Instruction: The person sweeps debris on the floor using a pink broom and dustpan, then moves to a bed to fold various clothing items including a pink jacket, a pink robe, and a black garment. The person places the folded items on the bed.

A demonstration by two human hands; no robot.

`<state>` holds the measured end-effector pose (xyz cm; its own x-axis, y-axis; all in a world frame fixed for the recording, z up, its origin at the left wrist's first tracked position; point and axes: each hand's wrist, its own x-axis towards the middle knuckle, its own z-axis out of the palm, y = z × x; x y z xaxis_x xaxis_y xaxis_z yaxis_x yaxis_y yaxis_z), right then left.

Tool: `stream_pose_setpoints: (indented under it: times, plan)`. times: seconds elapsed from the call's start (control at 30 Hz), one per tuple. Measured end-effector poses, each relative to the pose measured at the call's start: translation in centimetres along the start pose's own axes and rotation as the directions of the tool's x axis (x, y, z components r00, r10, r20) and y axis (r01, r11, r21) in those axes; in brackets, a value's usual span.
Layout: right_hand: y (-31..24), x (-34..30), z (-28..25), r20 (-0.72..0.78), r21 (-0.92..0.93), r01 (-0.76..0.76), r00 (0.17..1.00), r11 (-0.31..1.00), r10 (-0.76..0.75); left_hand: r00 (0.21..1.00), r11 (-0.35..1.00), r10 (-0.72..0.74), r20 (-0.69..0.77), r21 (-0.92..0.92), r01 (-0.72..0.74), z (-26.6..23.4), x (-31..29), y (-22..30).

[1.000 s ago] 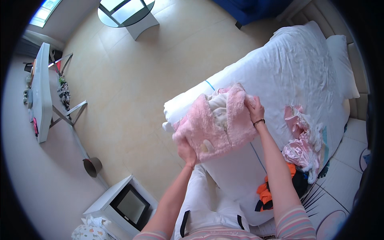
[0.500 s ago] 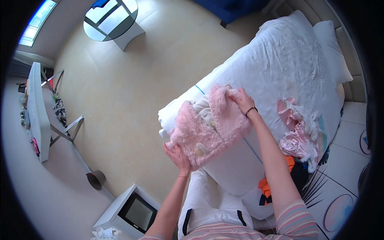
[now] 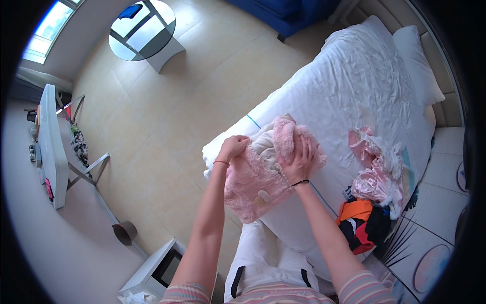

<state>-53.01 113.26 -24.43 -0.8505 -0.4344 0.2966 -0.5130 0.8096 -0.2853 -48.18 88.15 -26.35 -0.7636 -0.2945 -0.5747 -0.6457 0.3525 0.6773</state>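
Pink fluffy garment is in both my hands, held over the near corner of the bed, w/ its lower edge hanging past the mattress edge toward my legs. It's plush pink outside, cream lining showing at the top between my hands, and a small pale rectangular patch sewn on the pink near the lower part. Can't tell what kind of garment it is exactly.

Left hand is closed into a fist on the garment's upper left edge, thin red band on that wrist. Right hand lies flatter, fingers spread over the upper right part, pressing and gripping the plush fabric; dark band on that wrist.

Bed has a white wrinkled sheet and a white pillow at the far end. On the bed to my right, apart from the garment, sits a heap of pale pink and white clothes; just below it, at the bed's edge, an orange, black and red bundle.

Floor is beige tile. Far left there's a white desk seen edge-on w/ small items along it, too small to tell. A round glass table on a white base stands at the top, something blue lying on it. Small dark bin on the floor near the desk, and a white box-like unit w/ dark screen by my left arm. Blue furniture at the top edge.
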Motion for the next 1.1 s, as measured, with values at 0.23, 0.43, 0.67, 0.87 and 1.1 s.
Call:
stream_pose_setpoints:
  times: [0.23,0.43,0.67,0.87,1.1]
  plan:
    - [4.9,-2.4,-0.4,-0.023,0.029,-0.103,0.994,0.994,0.104,0.991,0.970,-0.063,0.119,-0.228,0.089,2.1,-8.0,1.2]
    - [3.3,-1.5,0.1,0.008,-0.010,-0.069,0.998,0.998,0.069,0.996,0.535,0.066,0.056,-0.845,0.012,6.5,-7.5,-3.8]
    - [3.8,-1.7,0.1,0.015,0.054,-0.127,0.992,0.990,0.127,0.966,0.680,0.256,0.024,-0.715,-0.163,5.3,-11.2,-2.4]
    - [4.8,-2.3,0.4,-0.013,0.053,-0.109,0.994,0.993,0.110,0.973,0.532,0.215,0.081,-0.845,-0.047,7.2,-11.6,-5.3]
    - [3.4,-2.5,1.3,0.007,-0.099,-0.107,0.994,0.989,0.108,0.987,0.602,0.131,-0.096,-0.783,-0.156,10.4,-8.9,-7.9]
